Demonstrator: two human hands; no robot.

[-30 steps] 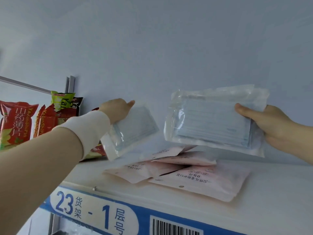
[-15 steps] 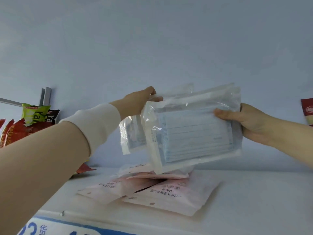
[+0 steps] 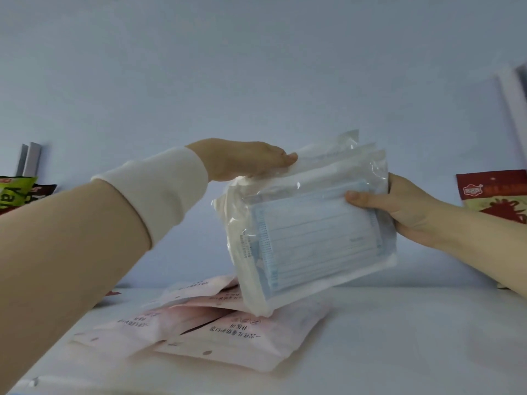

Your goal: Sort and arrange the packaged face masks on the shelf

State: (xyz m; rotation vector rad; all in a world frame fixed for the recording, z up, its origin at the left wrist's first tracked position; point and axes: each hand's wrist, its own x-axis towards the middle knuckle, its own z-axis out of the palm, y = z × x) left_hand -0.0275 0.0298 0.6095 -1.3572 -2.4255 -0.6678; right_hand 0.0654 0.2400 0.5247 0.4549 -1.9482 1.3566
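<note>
Pale blue-grey wall [image 3: 256, 81] backs a white shelf [image 3: 413, 337], seen from below its level.

Item 1: clear mask packets [image 3: 308, 240]. A bundle of transparent plastic pouches is held on edge above the shelf, tilted, between both hands. At least 3 top edges show, fanned one behind another. The front pouch holds flat, pale blue pleated masks, plainly visible through the film. What the rear pouches hold is only partly visible. The bundle's lower left corner touches the pink packets beneath it.

Item 2: left hand [image 3: 242, 161], white cuff [image 3: 159, 189] at the wrist. It lies palm down over the bundle's upper left corner. The grip is closed on the plastic there, with the thumb tip on the film and the fingers hidden behind.

Item 3: right hand [image 3: 407, 206]. The grip is closed on the bundle's right edge, with the thumb [image 3: 359, 199] pressed on the front face and the fingers wrapped behind.

Item 4: pink packets [image 3: 228, 337]. Several opaque pouches lie flat on the shelf, overlapping untidily, their print upside down to the camera. Their contents cannot be seen.

Item 5: surroundings. A green snack bag [image 3: 14, 192] stands at the far left edge beside a grey upright [image 3: 30, 158]. A red snack bag [image 3: 496, 195] stands at the far right, behind the right forearm. Both are well apart from the packets.
</note>
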